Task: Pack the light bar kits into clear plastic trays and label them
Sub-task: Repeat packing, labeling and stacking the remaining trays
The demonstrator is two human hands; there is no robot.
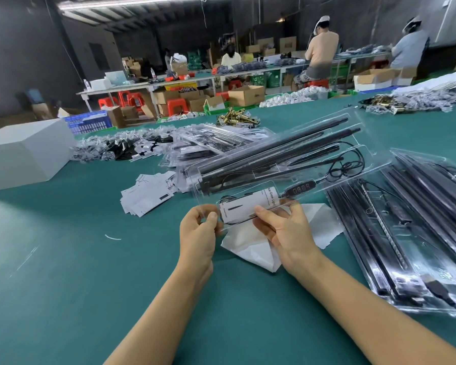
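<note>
A long clear plastic tray [363, 133] is held tilted above the green table, its far end raised to the upper right. It holds black light bars [274, 151], a coiled black cable [345, 167] and a black controller [299, 189]. A white label [248, 205] lies on its near end. My left hand [198, 233] pinches the tray's near corner. My right hand [284, 227] grips the tray's near edge beside the label, thumb on top.
Packed trays [411, 233] are stacked at the right. A white cloth [250, 248] lies under my hands. Loose white label cards [148, 193], more trays [216, 146] and bagged parts [111, 148] lie beyond. A white box [24, 154] stands at the left. People work at far tables.
</note>
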